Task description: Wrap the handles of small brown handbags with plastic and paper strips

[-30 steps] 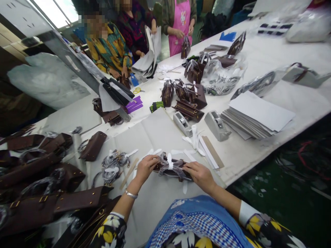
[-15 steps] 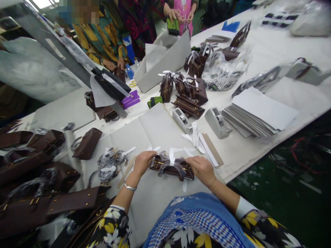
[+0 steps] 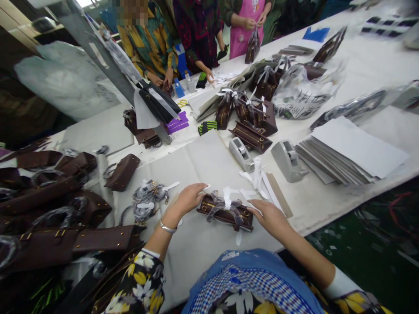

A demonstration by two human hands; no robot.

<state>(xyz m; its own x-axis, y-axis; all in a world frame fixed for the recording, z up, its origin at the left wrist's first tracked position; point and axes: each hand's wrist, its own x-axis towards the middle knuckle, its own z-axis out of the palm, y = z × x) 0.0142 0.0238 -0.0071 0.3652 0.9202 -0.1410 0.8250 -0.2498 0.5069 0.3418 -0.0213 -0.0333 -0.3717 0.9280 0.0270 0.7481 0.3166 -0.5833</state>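
Observation:
A small dark brown handbag (image 3: 214, 212) lies on the work surface in front of me, with plastic-wrapped handles and a white band around them at its middle. At its left end, my left hand (image 3: 190, 199) is closed on the bag, a small white tip showing by the fingertips. My right hand (image 3: 266, 214) grips the opposite end between thumb and fingers. White strips (image 3: 258, 176) lie just beyond the right hand. Left of my left hand is a bundle of wrapped straps (image 3: 145, 198).
Brown handbags (image 3: 49, 248) crowd the left side. Two grey tape dispensers (image 3: 288, 161) stand beyond the bag, beside stacked grey sheets (image 3: 353, 152). A slanting metal post (image 3: 94, 48) rises at upper left. Several people work across the table (image 3: 340, 203).
The view has shifted, moving the scene slightly right. Across the table, the upright grey sheet has gone down, and the person in pink now holds a brown bag. My hands remain at the handbag's ends.

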